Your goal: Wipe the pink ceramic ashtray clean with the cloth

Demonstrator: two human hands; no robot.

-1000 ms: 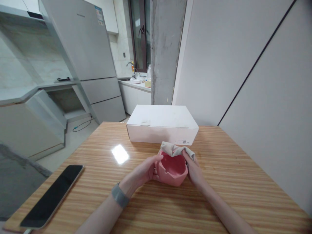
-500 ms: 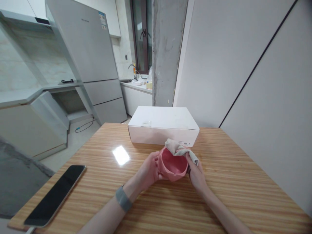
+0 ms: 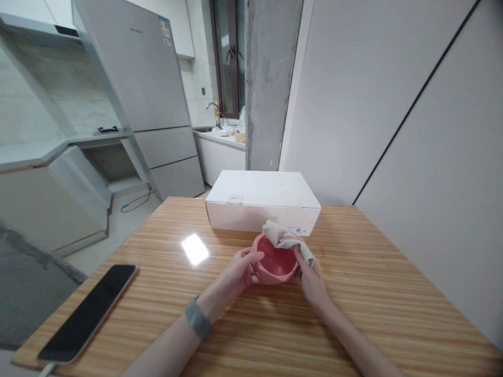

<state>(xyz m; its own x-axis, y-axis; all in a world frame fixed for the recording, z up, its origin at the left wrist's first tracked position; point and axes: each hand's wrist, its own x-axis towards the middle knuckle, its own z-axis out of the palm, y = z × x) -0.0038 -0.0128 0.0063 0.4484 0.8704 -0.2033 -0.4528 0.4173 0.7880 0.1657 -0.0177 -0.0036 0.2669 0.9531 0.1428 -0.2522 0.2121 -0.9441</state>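
Observation:
A pink bowl (image 3: 277,264) with a faceted outer wall is tilted so that its hollow faces me. My left hand (image 3: 243,269) grips its left side, thumb over the rim and fingers behind the wall. On the bowl's right side, my right hand (image 3: 310,275) is closed on a pale grey cloth (image 3: 281,235). The cloth lies bunched over the far right rim. Where the right fingers go behind the bowl, they are hidden.
A white box (image 3: 263,201) stands on the wooden table (image 3: 377,283) just beyond the bowl. At the left edge lies a dark-screened phone (image 3: 90,311) with a white cable plugged in. Behind are a fridge (image 3: 137,68) and a concrete pillar (image 3: 271,84).
The bowl, cloth and both hands have shifted slightly left and up. My left thumb has come over the rim onto the bowl's inner side.

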